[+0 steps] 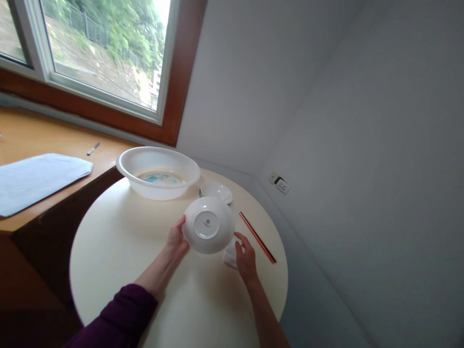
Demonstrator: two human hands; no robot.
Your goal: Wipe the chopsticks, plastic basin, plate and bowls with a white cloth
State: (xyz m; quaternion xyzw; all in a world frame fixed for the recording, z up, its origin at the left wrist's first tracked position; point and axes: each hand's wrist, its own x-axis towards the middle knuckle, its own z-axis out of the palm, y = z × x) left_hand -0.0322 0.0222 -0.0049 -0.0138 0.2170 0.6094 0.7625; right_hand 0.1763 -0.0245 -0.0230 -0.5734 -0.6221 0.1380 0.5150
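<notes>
My left hand [176, 240] grips the left rim of a white bowl [208, 225], which is tilted so its underside and foot ring face me. My right hand [245, 257] is closed on a small white cloth or tissue [230, 256] just below the bowl's right edge, over the round cream table [119, 241]. A purple sleeve covers my left forearm.
A large white basin [158, 172] with some water stands at the table's far side. A small white saucer [216, 192] sits beside it. Red-and-black chopsticks [257, 237] lie to the right. A wooden ledge at left carries a pale blue sheet [36, 179] and a pen [93, 148].
</notes>
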